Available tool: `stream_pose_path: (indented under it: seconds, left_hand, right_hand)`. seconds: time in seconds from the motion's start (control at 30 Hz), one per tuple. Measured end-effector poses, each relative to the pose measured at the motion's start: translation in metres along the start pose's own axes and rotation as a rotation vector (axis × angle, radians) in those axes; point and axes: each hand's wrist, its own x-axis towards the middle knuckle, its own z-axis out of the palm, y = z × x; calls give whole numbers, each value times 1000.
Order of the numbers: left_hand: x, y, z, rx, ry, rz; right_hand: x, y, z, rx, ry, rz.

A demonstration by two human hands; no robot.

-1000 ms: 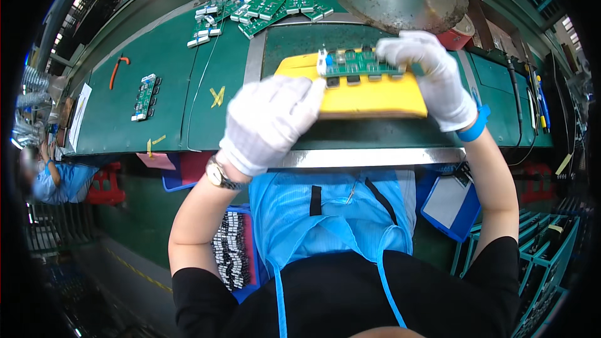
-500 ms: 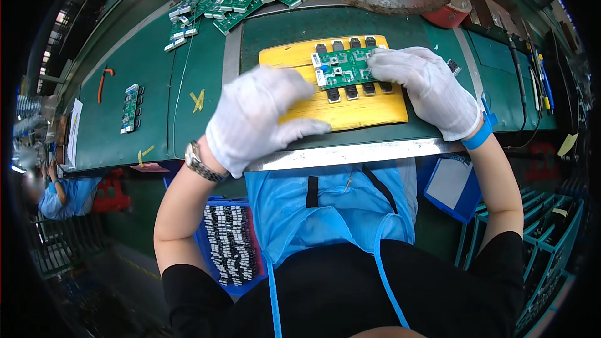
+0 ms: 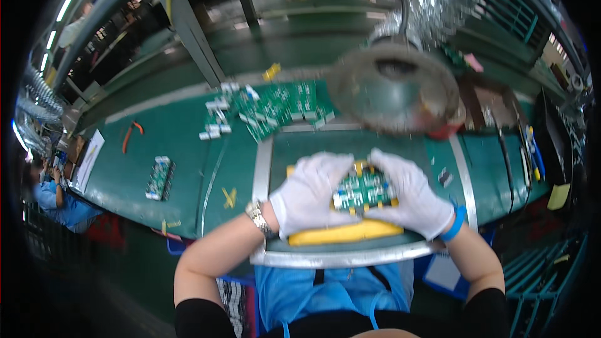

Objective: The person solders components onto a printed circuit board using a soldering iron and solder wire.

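Observation:
A green circuit board (image 3: 362, 191) with pale and dark parts lies between my two white-gloved hands over a yellow block (image 3: 347, 233). My left hand (image 3: 316, 191) grips its left side, a metal watch on that wrist. My right hand (image 3: 410, 194) closes on the right side, below it a blue band around the wrist. Fingers and thumbs of both hands cover the board's ends and most of the block. Whether the board rests on the block or is raised off it, I cannot tell.
A pile of green boards (image 3: 282, 109) lies at the back, with a single board (image 3: 160, 178) and an orange hooked tool (image 3: 129, 136) on the left. A round metal hood (image 3: 394, 91) hangs over the bench. Pens and a cable-fed tool (image 3: 507, 172) lie at right.
My view has tipped upward, showing more of the far background. My left hand has moved from the block onto the board's left side; the right hand still holds its right side.

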Motion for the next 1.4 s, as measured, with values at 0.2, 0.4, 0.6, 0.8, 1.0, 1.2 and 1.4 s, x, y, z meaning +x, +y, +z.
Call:
stream_pose_path:
  seconds: [0.2,0.4,0.6,0.8,1.0,1.2,1.4]
  left_hand:
    - [-3,3,9,-3,-20,-23]
    - [2,-4,0,-7,39,27]
    - [2,-14,3,45,88,61]
    - [3,-11,2,-9,23,2]
    - [1,-8,9,32,25,8]
    - [1,-6,4,-12,21,32]
    - [11,6,9,32,41,-3]
  right_hand:
    - [-2,-6,-6,-90,-120,63]
    - [12,-2,-10,-53,-81,15]
    - [22,6,-3,-75,-84,22]
    - [10,10,2,-46,-43,9]
    - [4,10,7,1,-77,51]
    - [8,11,5,4,-75,22]
    - [6,14,-1,49,-70,61]
